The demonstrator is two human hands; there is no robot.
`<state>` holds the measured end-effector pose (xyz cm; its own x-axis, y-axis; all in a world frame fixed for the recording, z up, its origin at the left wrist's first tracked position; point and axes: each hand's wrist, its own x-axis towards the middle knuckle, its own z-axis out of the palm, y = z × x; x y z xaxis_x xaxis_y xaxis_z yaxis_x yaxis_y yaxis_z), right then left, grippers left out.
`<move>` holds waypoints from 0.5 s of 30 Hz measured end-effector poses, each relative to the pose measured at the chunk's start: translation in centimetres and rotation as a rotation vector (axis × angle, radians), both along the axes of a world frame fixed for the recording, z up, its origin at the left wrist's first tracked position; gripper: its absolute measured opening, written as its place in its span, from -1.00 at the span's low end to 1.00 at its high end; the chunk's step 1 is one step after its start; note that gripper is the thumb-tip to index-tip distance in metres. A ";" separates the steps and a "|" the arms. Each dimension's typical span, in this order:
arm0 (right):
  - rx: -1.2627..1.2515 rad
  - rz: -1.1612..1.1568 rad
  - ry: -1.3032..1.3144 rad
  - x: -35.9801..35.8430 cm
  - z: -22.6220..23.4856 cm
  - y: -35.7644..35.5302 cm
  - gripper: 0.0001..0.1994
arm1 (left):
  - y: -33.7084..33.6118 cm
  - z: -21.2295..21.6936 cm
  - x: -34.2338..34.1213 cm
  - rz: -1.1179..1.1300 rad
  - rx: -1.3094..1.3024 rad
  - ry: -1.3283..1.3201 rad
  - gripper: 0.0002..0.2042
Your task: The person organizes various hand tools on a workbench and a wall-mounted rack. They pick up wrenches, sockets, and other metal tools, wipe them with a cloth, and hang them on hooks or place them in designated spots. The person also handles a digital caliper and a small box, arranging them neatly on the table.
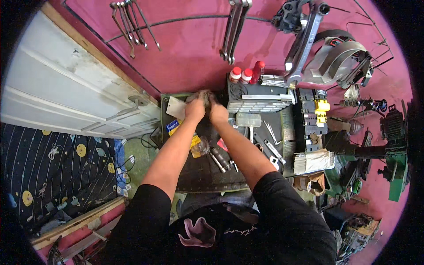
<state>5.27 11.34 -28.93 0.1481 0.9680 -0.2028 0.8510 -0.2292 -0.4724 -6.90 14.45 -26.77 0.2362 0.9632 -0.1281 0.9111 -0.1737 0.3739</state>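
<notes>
Both my arms reach to the far edge of the dark workbench point(207, 176). My left hand point(195, 108) and my right hand point(218, 113) are close together there, with fingers curled around a small grey-brown bundle point(204, 96). It looks like crumpled cloth, but its kind is too small and shadowed to tell. A white card-like sheet point(176, 108) lies just left of my left hand. Beside my right hand stands a grey drawer organizer point(258, 105). Between my forearms and the near edge lie a clear round container point(202, 145) and a dark cylindrical tool point(221, 155).
A white-headed mallet point(248, 119), hex keys point(271, 132) and a wrench point(274, 151) lie at the right. Red-capped bottles point(235, 74) stand on the organizer. Wrenches point(231, 33) hang on the pink wall. A white door point(84, 84) borders the left; a green machine point(399, 170) stands far right.
</notes>
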 end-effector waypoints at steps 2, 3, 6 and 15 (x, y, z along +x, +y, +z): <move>0.125 0.017 0.028 0.1 0.6 -2.0 -0.59 | -2.1 -1.1 -1.1 0.003 0.146 0.004 -0.82; 0.178 0.037 0.001 0.4 0.8 -3.5 -0.60 | -3.5 -1.0 -1.4 -0.010 0.183 -0.048 -0.83; 0.276 0.122 -0.042 1.6 1.4 -8.4 -0.69 | -8.6 0.3 -2.8 0.003 0.216 -0.178 -0.84; 0.272 0.352 -0.145 6.5 0.6 -22.8 -0.81 | -23.0 1.3 -7.0 0.009 -0.044 -0.285 -0.77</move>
